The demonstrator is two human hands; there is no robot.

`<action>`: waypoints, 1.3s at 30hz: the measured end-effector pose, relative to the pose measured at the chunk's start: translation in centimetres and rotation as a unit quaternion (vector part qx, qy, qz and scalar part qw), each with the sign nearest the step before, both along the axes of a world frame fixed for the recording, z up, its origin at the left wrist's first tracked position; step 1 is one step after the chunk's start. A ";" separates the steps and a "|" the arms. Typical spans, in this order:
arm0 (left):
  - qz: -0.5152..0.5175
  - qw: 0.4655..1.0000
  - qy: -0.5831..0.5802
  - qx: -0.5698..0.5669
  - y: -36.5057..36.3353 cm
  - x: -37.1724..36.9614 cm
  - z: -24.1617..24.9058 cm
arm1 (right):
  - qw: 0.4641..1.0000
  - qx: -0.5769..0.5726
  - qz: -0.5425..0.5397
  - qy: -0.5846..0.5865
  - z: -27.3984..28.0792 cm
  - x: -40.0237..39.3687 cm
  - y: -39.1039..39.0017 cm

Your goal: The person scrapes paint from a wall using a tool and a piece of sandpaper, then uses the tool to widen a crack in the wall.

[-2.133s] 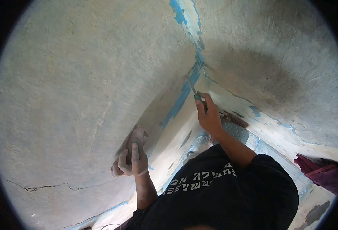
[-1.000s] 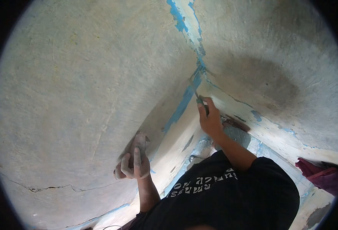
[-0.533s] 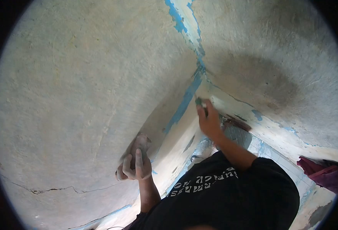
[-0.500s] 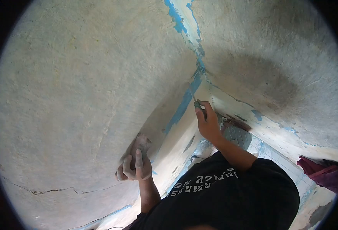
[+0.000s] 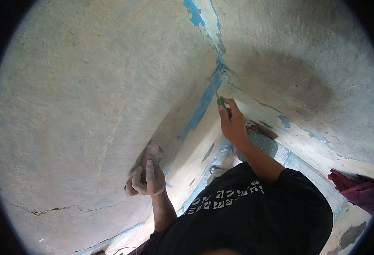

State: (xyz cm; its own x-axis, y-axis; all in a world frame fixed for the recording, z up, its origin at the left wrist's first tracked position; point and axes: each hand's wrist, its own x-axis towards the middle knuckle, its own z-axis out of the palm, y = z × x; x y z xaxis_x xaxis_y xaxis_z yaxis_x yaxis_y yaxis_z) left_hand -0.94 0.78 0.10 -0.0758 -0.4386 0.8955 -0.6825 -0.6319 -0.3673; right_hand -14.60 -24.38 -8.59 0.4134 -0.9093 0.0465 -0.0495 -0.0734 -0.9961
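My right hand (image 5: 233,123) is closed around the green handle (image 5: 220,102) of a thin-bladed scraper (image 5: 215,91). The blade's tip lies against or very near a blue painted strip (image 5: 202,108) beside the wall corner; contact is hard to judge. Lower on the left, my dust-covered left hand (image 5: 149,180) has its fingers bent around a flat, pinkish-grey piece (image 5: 152,154). That piece is close to the left wall (image 5: 76,106), and its exact kind cannot be made out.
Peeling blue and white paint (image 5: 210,23) runs up the corner. A crack (image 5: 59,209) crosses the left wall. Behind my right arm is a grey-green panel (image 5: 261,146) above pale floor tiles (image 5: 297,168). Maroon cloth (image 5: 357,189) hangs at right.
My right hand and the scraper have shifted slightly upward in view. The left hand with the flat piece has also moved a little up and left.
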 end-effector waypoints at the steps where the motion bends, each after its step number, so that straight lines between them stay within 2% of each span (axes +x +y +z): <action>1: 0.000 1.000 0.006 -0.014 -0.2 0.5 -0.1 | 1.000 -0.012 0.005 0.005 -0.3 0.1 0.5; 3: -0.007 1.000 0.000 -0.012 -0.5 0.2 0.4 | 1.000 -0.028 0.008 0.005 -0.7 1.0 -0.5; 5: -0.007 1.000 0.003 -0.007 -0.6 -0.4 0.3 | 0.998 -0.023 -0.060 -0.020 -1.3 2.0 -4.1; 6: -0.003 1.000 0.002 -0.003 -0.5 -0.4 0.3 | 0.999 0.041 -0.012 0.008 0.5 1.3 -4.8; 9: -0.001 1.000 -0.005 -0.005 -0.3 0.3 0.3 | 1.000 0.011 -0.012 0.012 -1.7 1.3 -0.9; 10: 0.011 1.000 0.003 -0.003 -0.1 0.2 0.2 | 0.998 0.044 0.030 0.022 -0.7 0.6 0.5; 13: -0.006 1.000 0.008 -0.010 -0.3 0.2 0.1 | 0.997 0.025 -0.033 0.066 -1.6 1.5 -2.8; 14: -0.003 1.000 0.013 -0.004 -0.1 -0.3 0.2 | 0.999 0.017 -0.024 0.021 -1.3 1.6 -5.0; 19: -0.003 1.000 0.011 -0.016 -0.1 0.4 -0.2 | 0.999 -0.044 -0.021 0.009 -2.6 1.7 -0.8; 21: -0.007 1.000 0.002 -0.015 -0.6 0.4 0.1 | 0.998 0.042 -0.013 0.050 -1.0 1.4 -2.9; 22: -0.003 1.000 0.014 -0.018 -0.6 0.2 0.0 | 0.999 -0.024 -0.026 0.008 -1.1 1.4 -5.0; 25: -0.004 0.999 0.024 -0.021 -0.2 -0.2 -0.1 | 0.997 -0.017 -0.026 0.067 -1.4 1.3 -2.5; 26: -0.006 0.999 0.022 -0.028 -0.5 -0.1 -0.1 | 0.998 -0.054 -0.032 0.001 -2.3 1.3 -1.0; 27: -0.008 0.999 0.020 -0.030 -0.7 -0.1 0.2 | 0.998 -0.057 -0.034 0.000 -2.5 1.4 -1.5; 29: -0.002 1.000 0.001 0.000 -0.7 -0.5 0.8 | 0.998 -0.017 -0.030 0.046 -2.3 1.3 -3.1; 30: 0.002 1.000 0.004 0.003 -0.7 -0.7 0.7 | 1.000 0.021 -0.014 0.016 -0.8 1.1 -5.6; 31: 0.002 1.000 0.005 0.003 -0.6 -0.8 0.6 | 0.999 0.026 -0.010 0.021 -1.8 0.9 -4.8; 33: -0.005 1.000 -0.004 -0.001 -0.6 -0.3 0.6 | 0.996 -0.052 -0.044 0.065 -3.6 1.5 -3.2; 34: -0.001 1.000 0.001 -0.007 -0.3 -0.1 0.2 | 1.000 -0.009 0.009 0.011 -1.7 0.6 -1.6; 35: 0.005 1.000 0.009 -0.009 0.0 0.0 0.0 | 1.000 -0.011 0.007 0.011 -1.9 0.6 -1.8; 37: 0.002 1.000 0.007 -0.013 -0.4 0.2 0.0 | 0.997 -0.072 -0.006 0.015 -1.1 0.7 -2.4; 38: 0.000 1.000 0.007 -0.011 -0.2 0.0 0.0 | 0.997 0.008 0.004 0.074 -0.9 0.5 -4.1; 39: 0.004 1.000 0.011 -0.008 -0.2 -0.4 -0.1 | 0.997 0.010 0.008 0.078 -0.9 0.4 -3.9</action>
State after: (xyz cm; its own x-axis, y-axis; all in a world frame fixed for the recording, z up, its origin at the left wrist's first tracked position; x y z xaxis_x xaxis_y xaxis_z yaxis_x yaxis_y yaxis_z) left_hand -1.30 0.59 0.00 -0.0531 -0.4241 0.9040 -0.6858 -0.6426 -0.3417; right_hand -14.18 -28.33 -9.50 0.4281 -0.9030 -0.0379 -0.2029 -0.0552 -0.9776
